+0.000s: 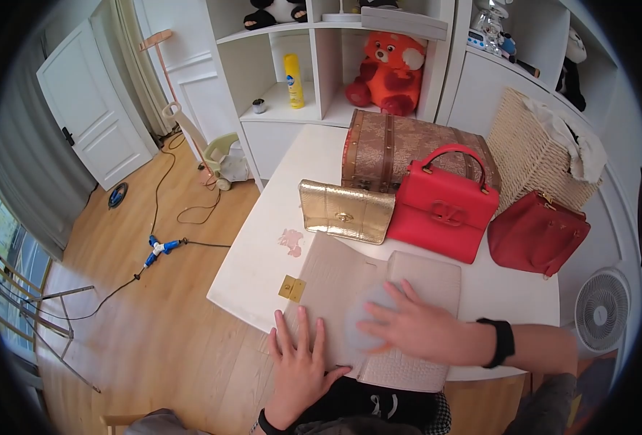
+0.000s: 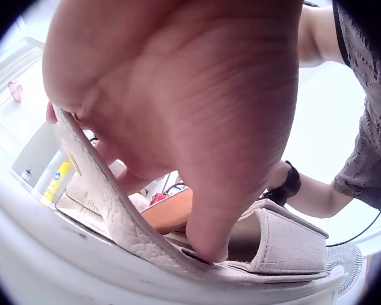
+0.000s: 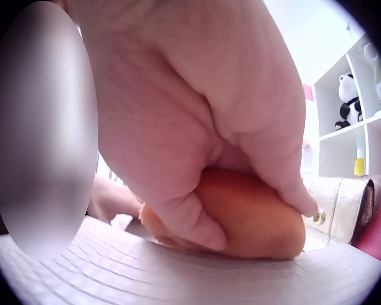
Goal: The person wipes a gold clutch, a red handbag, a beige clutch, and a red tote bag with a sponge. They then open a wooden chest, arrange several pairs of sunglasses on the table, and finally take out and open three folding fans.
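Observation:
A pale pink, crocodile-textured handbag (image 1: 426,283) lies on the table with its flap (image 1: 335,268) spread out to the left. A gold clasp plate (image 1: 292,288) sits at the flap's outer edge. My left hand (image 1: 301,370) rests on the flap near that edge, fingers straight and spread, thumb toward the bag's body. My right hand (image 1: 419,330) is over the middle of the bag. In the right wrist view its fingers and thumb grip an orange sponge-like block (image 3: 254,216) against the textured leather. A blurred grey patch covers most of the block in the head view.
Behind the bag stand a gold clutch (image 1: 346,210), a red top-handle handbag (image 1: 444,210), a dark red bag (image 1: 538,235) and a brown patterned trunk (image 1: 408,145). A wicker basket (image 1: 531,145) and a fan (image 1: 602,308) are at the right. Cables (image 1: 158,188) run over the floor.

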Motion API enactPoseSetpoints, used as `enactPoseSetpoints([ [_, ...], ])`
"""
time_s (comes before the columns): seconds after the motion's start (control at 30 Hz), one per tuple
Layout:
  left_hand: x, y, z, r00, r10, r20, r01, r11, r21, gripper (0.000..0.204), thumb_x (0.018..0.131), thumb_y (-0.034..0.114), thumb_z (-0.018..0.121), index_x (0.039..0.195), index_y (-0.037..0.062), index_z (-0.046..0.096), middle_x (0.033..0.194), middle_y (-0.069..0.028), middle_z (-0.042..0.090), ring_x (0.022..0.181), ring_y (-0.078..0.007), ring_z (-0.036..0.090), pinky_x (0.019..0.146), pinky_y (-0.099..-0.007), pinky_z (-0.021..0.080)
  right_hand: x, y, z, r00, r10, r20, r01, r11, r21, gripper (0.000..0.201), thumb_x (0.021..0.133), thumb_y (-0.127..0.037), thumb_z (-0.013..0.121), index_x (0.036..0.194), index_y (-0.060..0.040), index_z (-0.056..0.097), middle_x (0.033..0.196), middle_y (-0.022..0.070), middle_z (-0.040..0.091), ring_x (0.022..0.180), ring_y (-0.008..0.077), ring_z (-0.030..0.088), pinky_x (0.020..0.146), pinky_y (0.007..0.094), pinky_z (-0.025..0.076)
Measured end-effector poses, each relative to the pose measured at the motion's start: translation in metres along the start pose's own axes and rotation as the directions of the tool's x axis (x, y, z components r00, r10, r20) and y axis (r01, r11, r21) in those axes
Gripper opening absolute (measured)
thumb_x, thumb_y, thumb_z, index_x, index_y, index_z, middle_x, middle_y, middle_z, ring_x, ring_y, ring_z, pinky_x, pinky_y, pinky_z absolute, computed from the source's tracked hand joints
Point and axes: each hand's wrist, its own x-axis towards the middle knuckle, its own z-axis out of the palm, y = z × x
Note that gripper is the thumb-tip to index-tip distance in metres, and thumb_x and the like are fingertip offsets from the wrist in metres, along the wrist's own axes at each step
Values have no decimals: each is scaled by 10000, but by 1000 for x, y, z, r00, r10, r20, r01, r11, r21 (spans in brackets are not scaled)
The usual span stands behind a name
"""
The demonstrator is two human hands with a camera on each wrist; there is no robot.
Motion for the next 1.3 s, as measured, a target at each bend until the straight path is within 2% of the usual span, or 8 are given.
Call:
enactPoseSetpoints([
  [0.2,-1,-11,-4,999,16,-34,-17,999,-33,893,768,523,741,1461,60,420,1571,-244,252,1404,-540,217,1067,-637,239,48,26,-16,946,257,196,-205,946,-250,571,814,-70,600,1360,4,449,1335,223,520,1196,486,521,1008,579,432],
  [0.37,-1,-26,-12,1000,-24,-19,21,990,-141,799,784,323,785,1461,89,430,1573,-203,275,1400,-428,304,1104,-536,292,75,46,-8,914,383,136,-406,873,268,569,785,1,573,1292,173,380,1169,355,579,767,488,675,673,447,586],
  [0.47,0,-33,-13,997,-37,-66,12,937,-349,788,787,147,779,1473,76,398,1559,-212,294,1393,-391,329,1129,-469,305,94,17,0,945,297,139,-306,951,47,571,785,5,568,1277,205,358,1096,403,586,666,489,668,596,452,579],
  [0.63,-5,-50,-7,957,-286,-40,133,560,-818,736,856,-15,668,1504,46,326,1476,-212,389,1275,-292,491,951,-350,482,89,-34,2,967,252,16,-253,964,88,694,776,-47,612,1362,180,319,1177,436,527,875,504,659,776,486,560],
  [0.87,-18,-72,-13,928,-340,152,330,562,-758,667,906,112,699,1472,-5,366,1025,-141,716,898,-219,717,771,-302,543,44,-49,13,989,-84,-121,98,988,122,628,845,-141,585,1422,34,409,1340,330,484,1158,471,517,1001,534,413],
  [1.03,-17,-80,-4,902,-179,393,428,263,-864,415,910,137,706,1270,-39,598,881,-119,736,773,-134,720,694,-263,552,21,-30,-2,964,-265,-40,266,932,246,369,846,-138,583,1203,-43,589,1132,155,593,1104,348,568,936,452,454],
  [1.13,-14,-77,-10,909,-195,369,414,303,-859,409,935,231,678,1240,-34,613,905,-158,734,781,-200,730,713,-308,557,26,-16,-10,910,-192,367,60,938,342,426,846,-116,552,1261,-17,538,1353,104,525,1224,320,505,977,417,454],
  [1.3,-13,-59,-22,939,-194,285,344,456,-821,512,961,260,633,1377,7,474,1079,-170,694,845,-223,681,739,-304,535,33,15,-13,984,156,86,-139,975,-176,399,778,-121,614,1147,20,557,1077,151,641,969,277,657,750,333,519],
])
